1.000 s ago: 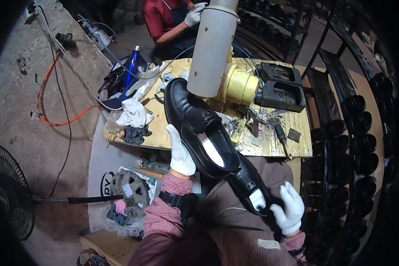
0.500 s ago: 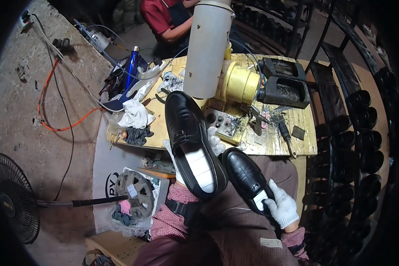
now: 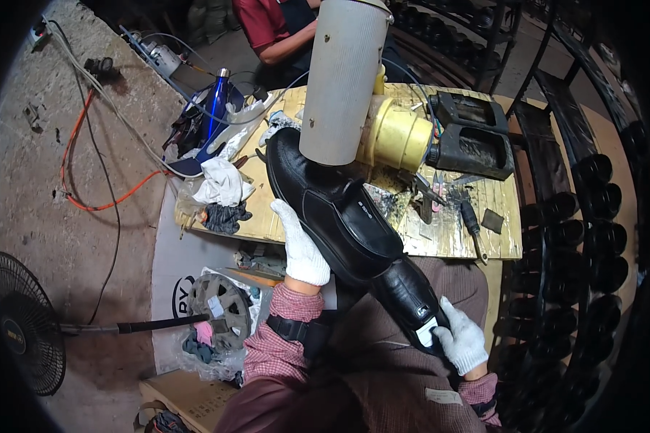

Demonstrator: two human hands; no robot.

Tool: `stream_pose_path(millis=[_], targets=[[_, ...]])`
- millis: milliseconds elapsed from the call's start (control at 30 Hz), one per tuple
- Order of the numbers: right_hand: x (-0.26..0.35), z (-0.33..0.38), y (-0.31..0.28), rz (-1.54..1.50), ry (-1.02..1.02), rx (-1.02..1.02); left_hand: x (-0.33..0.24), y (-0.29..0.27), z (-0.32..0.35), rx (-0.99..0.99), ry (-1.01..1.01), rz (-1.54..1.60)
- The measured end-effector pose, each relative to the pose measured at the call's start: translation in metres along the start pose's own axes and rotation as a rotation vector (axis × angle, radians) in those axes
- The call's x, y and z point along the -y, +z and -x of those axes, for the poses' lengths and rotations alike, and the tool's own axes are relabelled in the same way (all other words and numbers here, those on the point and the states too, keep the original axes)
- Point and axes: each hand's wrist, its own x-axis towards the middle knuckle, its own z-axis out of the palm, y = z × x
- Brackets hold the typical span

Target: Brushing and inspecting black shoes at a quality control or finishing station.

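Observation:
My left hand (image 3: 301, 252), in a white knit glove, grips a black leather loafer (image 3: 314, 202) by its side, with some fingers hidden under it. The loafer lies tilted on its side, its opening facing right and its dark inner lining showing. Its front reaches just under the mouth of a grey metal cylinder (image 3: 339, 94), which hides part of the upper. My right hand (image 3: 462, 343), gloved too, is closed on the heel end of a second black loafer (image 3: 404, 289) over my lap. White insole shows there beside the fingers. The two shoes overlap or touch near the middle.
The cylinder joins a yellow housing (image 3: 397, 133) on the wooden table (image 3: 267, 224). Black cut-open containers (image 3: 473, 151), a brush (image 3: 471, 224), rags (image 3: 224, 182) and a blue bottle (image 3: 217, 108) lie about. Shoe racks (image 3: 556, 238) stand right, a fan (image 3: 25, 325) left. Another person sits opposite.
My left hand has turned the larger-looking loafer onto its side and moved it forward, toe toward the cylinder. The right hand and its shoe have stayed nearly still.

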Motion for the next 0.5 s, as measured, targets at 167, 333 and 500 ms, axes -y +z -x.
stream_pose_path(millis=[167, 333, 500], targets=[[0.000, 0.000, -0.002, -0.004, 0.002, 0.006, -0.008, 0.014, -0.006, -0.122, 0.055, -0.056], [0.002, -0.004, -0.005, -0.011, -0.005, 0.012, 0.000, 0.009, -0.010, 0.053, 0.116, -0.055], [0.003, -0.008, -0.004, -0.022, -0.001, -0.004, 0.005, -0.002, -0.023, 0.066, 0.124, 0.020]])
